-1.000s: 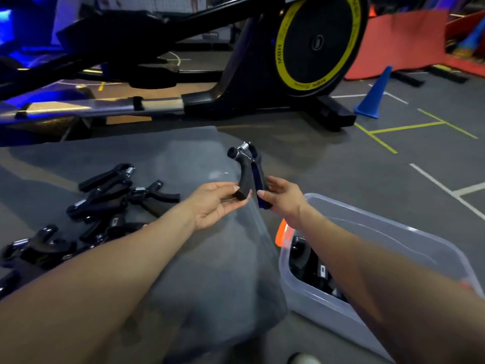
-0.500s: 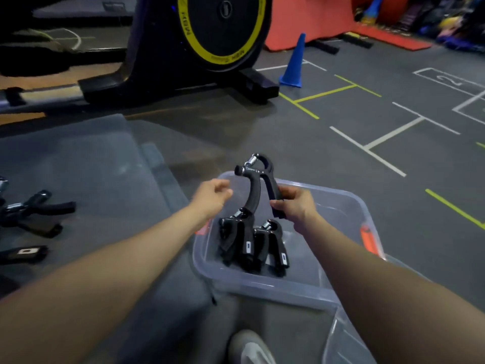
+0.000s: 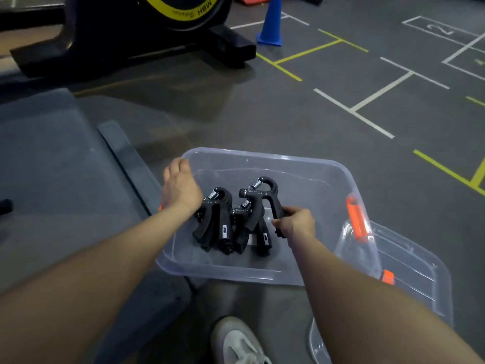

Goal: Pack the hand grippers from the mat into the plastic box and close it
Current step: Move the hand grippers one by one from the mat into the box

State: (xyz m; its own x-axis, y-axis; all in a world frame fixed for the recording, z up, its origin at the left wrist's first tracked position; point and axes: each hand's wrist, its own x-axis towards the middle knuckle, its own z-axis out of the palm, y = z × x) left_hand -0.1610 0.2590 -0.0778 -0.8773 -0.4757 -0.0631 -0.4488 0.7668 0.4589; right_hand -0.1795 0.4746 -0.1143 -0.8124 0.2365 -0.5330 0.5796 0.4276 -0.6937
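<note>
Resting inside the clear box (image 3: 265, 156) on the floor, several black grippers (image 3: 215, 222) are seen lying side by side, and one more gripper (image 3: 263, 191) is held upright among them by one handle, pinched in the closed right hand (image 3: 295, 224). The left hand (image 3: 181, 187) is kept over the box's left rim, loosely curled and holding nothing. The lid (image 3: 409, 264) is laid beside the box on the right, and the mat (image 3: 57, 164) is spread to the left.
</note>
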